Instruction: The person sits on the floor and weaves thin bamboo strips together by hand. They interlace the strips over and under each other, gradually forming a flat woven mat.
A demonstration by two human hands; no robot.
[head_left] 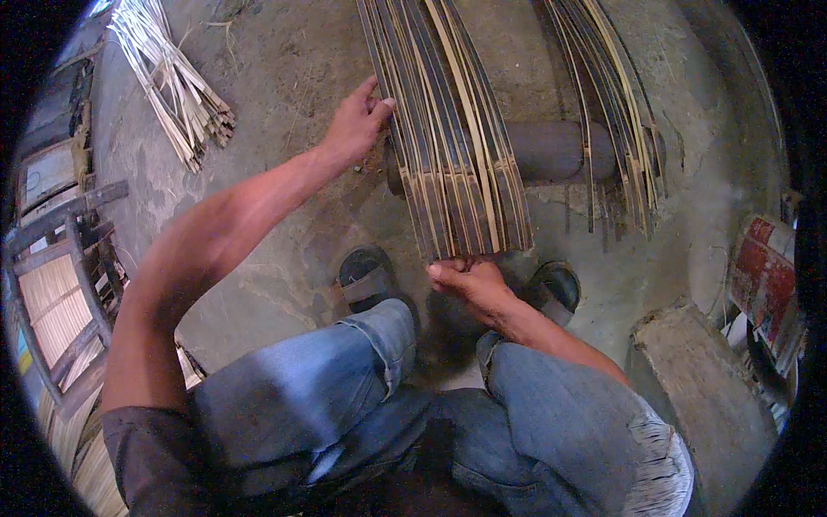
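A wide band of long bamboo strips (452,129), dark with pale edges, stretches away from me side by side. Pale joint marks run across the strips near their close end. Beside the band's left edge, my left hand (360,121) has thumb and fingers closed on the outermost strip. My right hand (469,280) grips the near end, thumb on top and fingers curled underneath, partly hidden. Under the band lies a thick brown log or roller (551,151), set crosswise on the floor. Farther right, a second looser group of bamboo strips (616,112) rests over the same log.
A bundle of pale split strips (177,95) lies at the far left. A wooden frame (77,258) stands at the left edge. On the right are a worn slab (706,405) and a red, scuffed object (765,276). My sandalled feet (370,280) flank the band's near end.
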